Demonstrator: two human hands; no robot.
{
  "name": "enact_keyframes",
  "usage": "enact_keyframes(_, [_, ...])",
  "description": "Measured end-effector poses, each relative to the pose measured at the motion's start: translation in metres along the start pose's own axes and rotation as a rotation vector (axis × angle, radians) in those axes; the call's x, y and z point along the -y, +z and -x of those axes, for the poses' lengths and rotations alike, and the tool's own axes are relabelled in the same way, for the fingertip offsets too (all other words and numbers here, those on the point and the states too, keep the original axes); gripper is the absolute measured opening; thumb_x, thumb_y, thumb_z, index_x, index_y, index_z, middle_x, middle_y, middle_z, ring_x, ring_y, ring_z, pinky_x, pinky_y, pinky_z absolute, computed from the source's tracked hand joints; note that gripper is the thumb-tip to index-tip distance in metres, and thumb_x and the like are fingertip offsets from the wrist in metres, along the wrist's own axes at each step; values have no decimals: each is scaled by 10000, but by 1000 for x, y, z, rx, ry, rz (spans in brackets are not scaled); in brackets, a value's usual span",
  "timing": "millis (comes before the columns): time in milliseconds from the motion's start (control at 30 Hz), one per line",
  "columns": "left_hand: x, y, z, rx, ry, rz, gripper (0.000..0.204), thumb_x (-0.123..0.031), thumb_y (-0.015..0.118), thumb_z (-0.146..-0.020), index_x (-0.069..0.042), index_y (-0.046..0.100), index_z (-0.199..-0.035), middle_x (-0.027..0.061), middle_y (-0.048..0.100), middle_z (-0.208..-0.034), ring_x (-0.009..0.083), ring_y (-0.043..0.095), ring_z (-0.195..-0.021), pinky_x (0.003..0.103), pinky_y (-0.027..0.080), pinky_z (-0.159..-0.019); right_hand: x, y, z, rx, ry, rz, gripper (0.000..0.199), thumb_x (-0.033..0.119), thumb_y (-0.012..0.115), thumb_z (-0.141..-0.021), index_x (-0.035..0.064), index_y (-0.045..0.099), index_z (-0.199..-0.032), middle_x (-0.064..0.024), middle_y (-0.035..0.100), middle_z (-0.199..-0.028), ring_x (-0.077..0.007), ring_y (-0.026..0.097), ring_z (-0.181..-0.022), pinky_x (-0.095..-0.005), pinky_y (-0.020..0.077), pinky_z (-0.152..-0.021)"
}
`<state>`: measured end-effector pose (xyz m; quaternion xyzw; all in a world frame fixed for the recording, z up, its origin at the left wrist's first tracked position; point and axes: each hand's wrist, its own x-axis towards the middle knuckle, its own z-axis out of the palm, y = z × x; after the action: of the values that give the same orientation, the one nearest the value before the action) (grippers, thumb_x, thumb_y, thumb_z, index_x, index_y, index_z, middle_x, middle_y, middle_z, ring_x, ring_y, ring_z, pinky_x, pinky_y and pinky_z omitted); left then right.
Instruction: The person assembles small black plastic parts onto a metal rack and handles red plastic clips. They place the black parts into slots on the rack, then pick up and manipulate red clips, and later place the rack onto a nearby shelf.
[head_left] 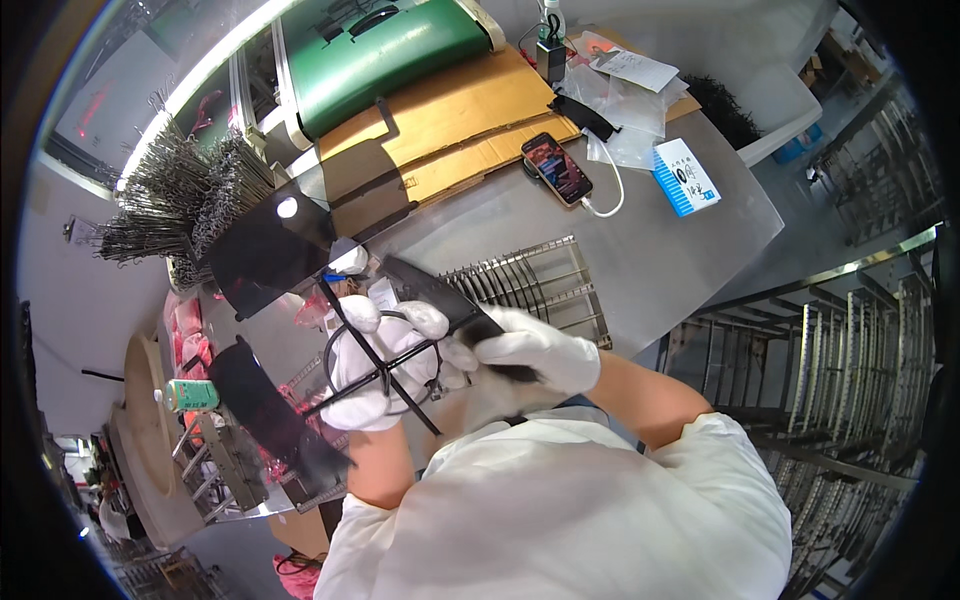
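A black frame of crossed rods (385,371) with a thin ring is held in front of me. My white-gloved left hand (362,372) is closed around it from behind the rods. Broad black curved panels spread about the frame: an upper-left panel (272,245) and a lower-left panel (262,408) lie close to the rod ends. Whether they are fastened there I cannot tell. My right hand (540,352), also gloved, is closed on a right-hand black panel (432,284), fingers toward the frame. The left fingertips nearly meet the right ones.
A wire rack (590,315) with several dark curved pieces stands beyond my right hand. On the metal table (700,240) are a phone (557,168) on a white cable, a blue-white packet (686,178) and cardboard (450,120). Wire hooks (200,190) and a green bottle (198,395) are left.
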<state>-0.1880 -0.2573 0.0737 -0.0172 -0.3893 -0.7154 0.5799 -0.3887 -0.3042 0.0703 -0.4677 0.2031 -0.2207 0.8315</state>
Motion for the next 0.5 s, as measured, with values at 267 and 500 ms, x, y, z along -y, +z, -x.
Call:
enact_keyframes(267, [-43,-9,16,-109,109,13,746,-331,761,-839,-91,430,-1464,111,474,-1398,315,514,-1116,416,540,-768,-22,-87,37,-431,-10,124,703,312,510,-995,11,270,-1582,-76,683,-869,-128,620,-598,-297,561,-555])
enact_keyframes(500, [-43,-14,26,-261,72,-90,805,-405,745,-859,-90,358,-1491,212,504,-1264,339,582,-930,365,517,-639,-75,-136,43,-551,236,375,502,496,420,-1018,40,630,-1031,-66,702,-837,-138,612,-723,-310,497,-652])
